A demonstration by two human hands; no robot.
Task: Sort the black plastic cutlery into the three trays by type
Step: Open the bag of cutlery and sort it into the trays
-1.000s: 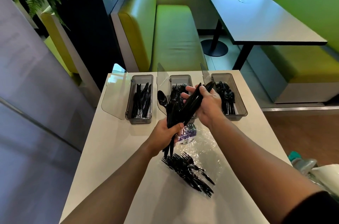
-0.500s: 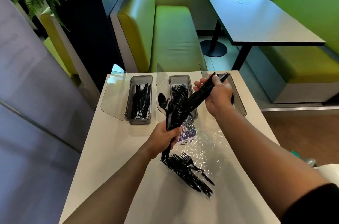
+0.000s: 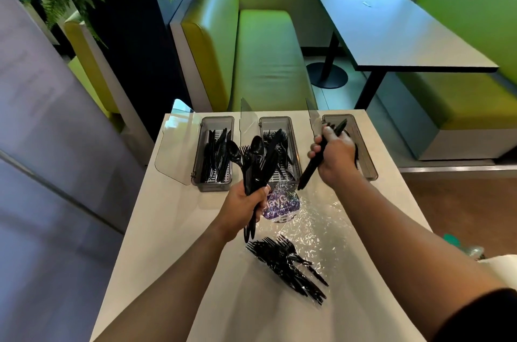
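A few black pieces, pulled free of the mixed bundle a second ago, now hang over the right tray — clenched in the right hand, likely ready to drop. The left hand grips the bundle above the desk; wrapped forks wait nearby.

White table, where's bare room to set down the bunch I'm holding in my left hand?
The left strip of the table is bare, bordered by its left edge, the left tray beyond and your left forearm. A narrow strip runs right of the right tray. Crowded: the middle, under the plastic wrap and forks, and the far edge around the middle tray.
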